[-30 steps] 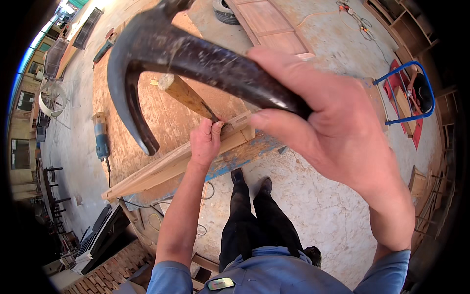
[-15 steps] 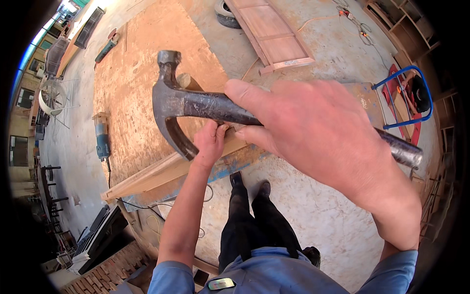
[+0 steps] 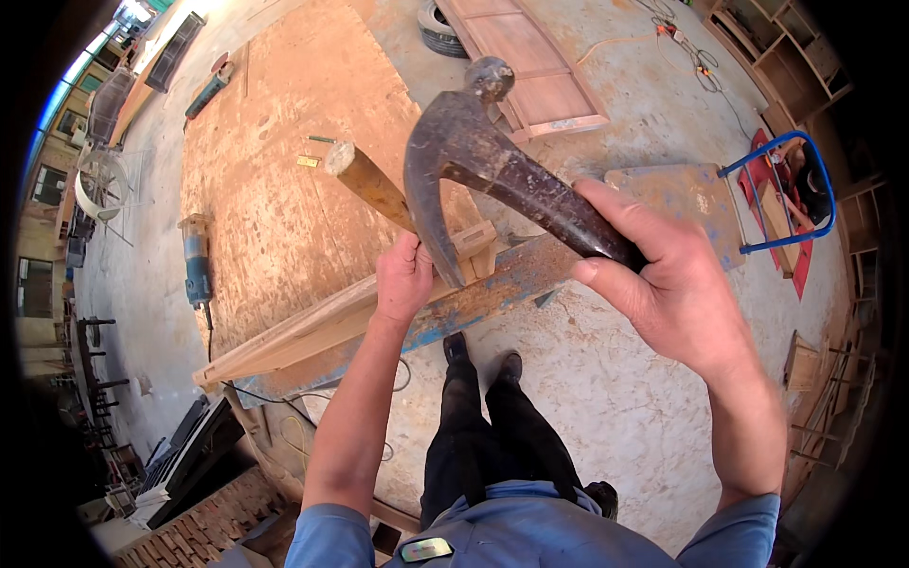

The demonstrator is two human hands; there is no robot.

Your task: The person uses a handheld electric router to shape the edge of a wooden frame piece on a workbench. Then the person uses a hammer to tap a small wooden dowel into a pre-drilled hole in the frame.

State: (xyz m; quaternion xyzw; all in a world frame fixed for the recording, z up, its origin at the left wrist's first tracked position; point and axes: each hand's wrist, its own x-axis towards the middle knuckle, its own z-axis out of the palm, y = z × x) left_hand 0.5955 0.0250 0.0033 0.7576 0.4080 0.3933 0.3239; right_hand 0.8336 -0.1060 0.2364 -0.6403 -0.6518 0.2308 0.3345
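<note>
My right hand (image 3: 672, 284) grips the dark handle of a worn claw hammer (image 3: 456, 142). The hammer is raised near the camera, its claw curving down in front of my left hand (image 3: 403, 281). That hand is closed around a chisel (image 3: 369, 185) with a round, yellowish wooden handle and a battered top. The handle leans up and to the left; its lower end is hidden by my fist and the hammer claw. Below lies a long squared wooden piece (image 3: 303, 333) along the near edge of the plywood-topped bench (image 3: 256, 208).
A blue power tool (image 3: 197, 270) stands at the bench's left side, and an angle grinder (image 3: 208, 90) lies farther back. Beyond are a wooden panel (image 3: 530, 66) and a tyre (image 3: 438, 28). A blue-framed trolley (image 3: 776, 194) stands at right. Cables hang below the bench.
My right hand has swung the hammer up and right, tilting its handle downward to the right. More of the chisel's handle shows. My left hand has stayed nearly in place.
</note>
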